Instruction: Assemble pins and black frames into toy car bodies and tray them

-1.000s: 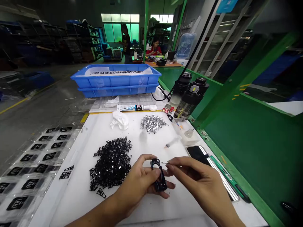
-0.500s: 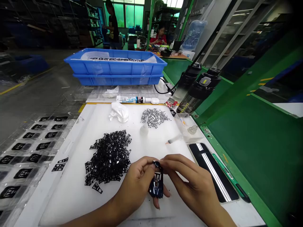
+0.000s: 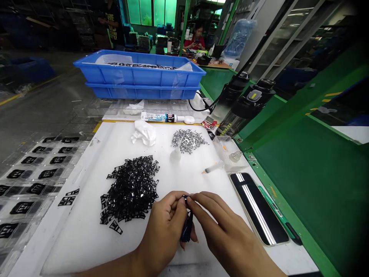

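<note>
— Black and glossy, that slim part: where is it exactly?

— Over the near side of the white board, between the hands, to the right of the pile of black pieces and nearer than the silver pieces. The left hand grips it, thumb at its far end.

— And the right hand?

— Fingertips gathered narrowly at that same end; whether they pinch something tiny, I can't tell.

— How would you work there?

— Firm left grip, both sets of fingertips braced together, then gentle, straight pressure, so nothing slips or scratches.
</note>
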